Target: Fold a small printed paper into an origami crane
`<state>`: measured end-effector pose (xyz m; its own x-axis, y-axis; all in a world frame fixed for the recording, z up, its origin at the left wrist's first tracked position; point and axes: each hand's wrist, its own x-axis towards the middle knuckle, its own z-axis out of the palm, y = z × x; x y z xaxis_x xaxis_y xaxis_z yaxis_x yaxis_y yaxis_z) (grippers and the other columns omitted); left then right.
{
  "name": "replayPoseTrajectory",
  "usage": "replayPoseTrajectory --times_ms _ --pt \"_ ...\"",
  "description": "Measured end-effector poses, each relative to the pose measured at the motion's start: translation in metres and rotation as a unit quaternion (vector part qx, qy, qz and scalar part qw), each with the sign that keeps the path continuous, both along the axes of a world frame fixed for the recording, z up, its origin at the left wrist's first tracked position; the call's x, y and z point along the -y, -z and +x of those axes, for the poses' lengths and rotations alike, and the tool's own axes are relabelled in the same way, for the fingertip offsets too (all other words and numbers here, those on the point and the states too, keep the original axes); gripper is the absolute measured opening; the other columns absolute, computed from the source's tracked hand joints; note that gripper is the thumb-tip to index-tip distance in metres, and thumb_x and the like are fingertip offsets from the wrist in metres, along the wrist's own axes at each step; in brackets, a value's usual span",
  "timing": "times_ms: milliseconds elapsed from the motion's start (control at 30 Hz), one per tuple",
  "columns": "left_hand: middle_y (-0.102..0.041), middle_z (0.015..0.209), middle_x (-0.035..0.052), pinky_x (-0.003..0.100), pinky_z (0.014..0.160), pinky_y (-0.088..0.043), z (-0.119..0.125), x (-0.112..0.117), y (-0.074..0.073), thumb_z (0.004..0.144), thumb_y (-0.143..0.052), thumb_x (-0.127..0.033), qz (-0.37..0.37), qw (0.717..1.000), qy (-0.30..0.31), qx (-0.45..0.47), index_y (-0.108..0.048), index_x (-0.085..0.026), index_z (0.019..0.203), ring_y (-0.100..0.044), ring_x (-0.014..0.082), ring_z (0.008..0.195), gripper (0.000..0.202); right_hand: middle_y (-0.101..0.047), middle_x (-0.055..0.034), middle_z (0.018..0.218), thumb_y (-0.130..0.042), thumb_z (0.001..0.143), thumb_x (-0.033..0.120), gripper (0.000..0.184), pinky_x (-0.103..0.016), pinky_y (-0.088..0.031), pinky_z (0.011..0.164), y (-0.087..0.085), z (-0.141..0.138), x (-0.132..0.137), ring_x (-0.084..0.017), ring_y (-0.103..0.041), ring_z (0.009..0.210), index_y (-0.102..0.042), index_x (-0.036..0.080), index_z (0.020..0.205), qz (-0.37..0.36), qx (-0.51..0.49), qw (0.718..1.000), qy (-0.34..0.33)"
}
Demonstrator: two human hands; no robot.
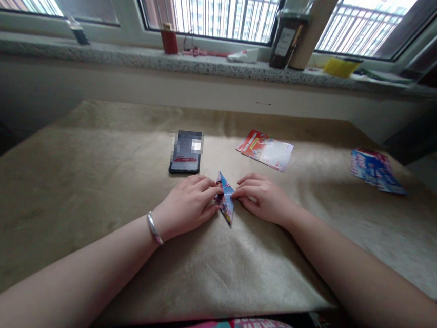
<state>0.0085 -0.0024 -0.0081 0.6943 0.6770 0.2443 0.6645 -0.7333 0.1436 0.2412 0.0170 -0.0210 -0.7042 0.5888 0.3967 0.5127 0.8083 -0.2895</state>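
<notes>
A small folded piece of coloured paper (226, 200), narrow and pointed at both ends, lies on the tan cloth-covered table (85, 182). My left hand (187, 205), with a silver bracelet on the wrist, has its fingers curled and pressed on the paper's left side. On the paper's right edge my right hand (264, 197) pinches with its fingertips. Both hands rest on the table, and the paper's middle is partly hidden by the fingers.
A black phone (186, 155) lies just beyond the hands. A red-and-white printed sheet (266, 150) lies at the centre right and a blue printed sheet (376, 170) at the far right. The window sill (97, 53) carries a red cup, a dark jar and a yellow item.
</notes>
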Motion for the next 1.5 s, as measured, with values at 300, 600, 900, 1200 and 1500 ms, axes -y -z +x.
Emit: replayPoseTrajectory --times_ms 300,600,900,1200,1500 --pt "-0.056 0.126 0.0083 0.042 0.106 -0.036 -0.003 -0.006 0.005 0.090 -0.051 -0.031 -0.063 0.997 0.021 0.028 -0.053 -0.018 0.119 -0.046 0.0220 0.122 0.033 -0.066 -0.0067 0.105 -0.055 0.086 0.022 0.015 -0.036 -0.046 0.090 0.001 -0.001 0.000 -0.020 -0.055 0.099 -0.069 0.021 0.093 0.036 0.019 0.999 0.007" --pt "-0.061 0.104 0.0083 0.039 0.089 -0.045 0.001 0.001 -0.003 0.089 -0.052 -0.039 -0.015 1.000 -0.003 0.027 -0.061 -0.018 0.109 -0.055 0.0220 0.098 0.030 -0.071 -0.0064 0.098 -0.056 0.088 0.033 0.019 -0.037 -0.046 0.091 0.001 -0.007 0.005 -0.023 -0.056 0.108 -0.068 0.021 0.096 0.058 0.055 0.996 0.036" --pt "-0.066 0.092 0.0035 0.035 0.079 -0.043 0.000 -0.002 -0.003 0.092 -0.048 -0.028 0.055 0.998 0.005 -0.024 -0.066 -0.022 0.096 -0.055 0.0188 0.086 0.019 -0.068 -0.0050 0.085 -0.056 0.086 0.045 0.028 -0.037 -0.039 0.086 -0.005 -0.012 0.009 -0.021 -0.054 0.088 -0.069 0.021 0.091 0.099 0.110 0.987 0.061" --pt "-0.066 0.095 0.0028 0.035 0.081 -0.041 0.000 -0.004 -0.001 0.092 -0.050 -0.023 0.089 0.995 0.016 -0.045 -0.065 -0.024 0.104 -0.054 0.0193 0.089 0.020 -0.068 -0.0048 0.087 -0.050 0.091 0.034 0.022 -0.032 -0.040 0.075 0.000 -0.014 0.009 -0.019 -0.054 0.084 -0.070 0.023 0.095 0.085 0.089 0.992 0.040" --pt "-0.063 0.084 0.0028 0.029 0.067 -0.042 0.004 -0.007 0.005 0.093 -0.049 -0.024 0.098 0.992 0.041 -0.073 -0.066 -0.019 0.095 -0.053 0.0167 0.075 0.017 -0.067 -0.0053 0.090 -0.054 0.088 0.033 0.020 -0.029 -0.043 0.073 0.004 -0.013 0.005 -0.018 -0.055 0.084 -0.070 0.021 0.093 0.059 0.078 0.995 0.026"
